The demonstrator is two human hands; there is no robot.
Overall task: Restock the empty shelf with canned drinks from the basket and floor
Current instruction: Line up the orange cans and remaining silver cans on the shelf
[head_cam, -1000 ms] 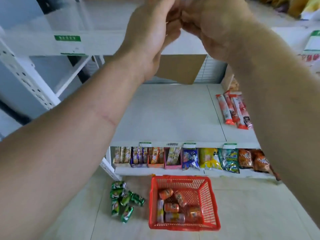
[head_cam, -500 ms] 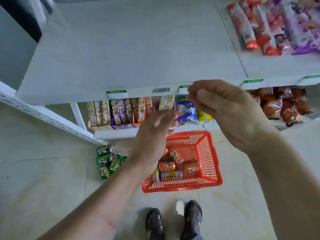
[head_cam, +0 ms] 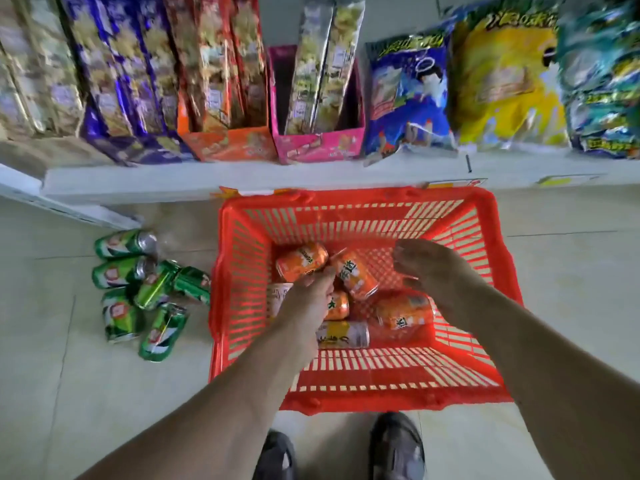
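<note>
Orange canned drinks [head_cam: 301,260] lie on their sides in a heap on the bottom of the red slotted plastic basket [head_cam: 242,271], which stands on the pale tiled floor [head_cam: 52,393] just in front of the lowest white shelf [head_cam: 207,178]. The left hand [head_cam: 306,303] reaches down into the basket, its fingertips at the gap between two orange cans at the far side of the heap; the fingers look extended and touching the cans rather than wrapped round one, though motion blur makes the contact hard to read. Under and beside its wrist lie a pale-labelled can [head_cam: 277,297] and a yellow-and-white can [head_cam: 343,335]. The right hand [head_cam: 433,271] hovers inside the basket to the right of the left hand, fingers loosely bent and spread, holding nothing, above another orange can [head_cam: 405,311] that lies just below its palm.

To the left of the left hand, outside the basket, a cluster of green drink cans [head_cam: 145,285] lies tipped over on the floor, some touching each other. Beyond both hands, the shelf carries cardboard display boxes of snack sticks [head_cam: 221,81] and blue, yellow and teal snack bags [head_cam: 502,74]. Near the person's forearms, two dark shoes [head_cam: 396,445] stand on the floor just behind the basket.
</note>
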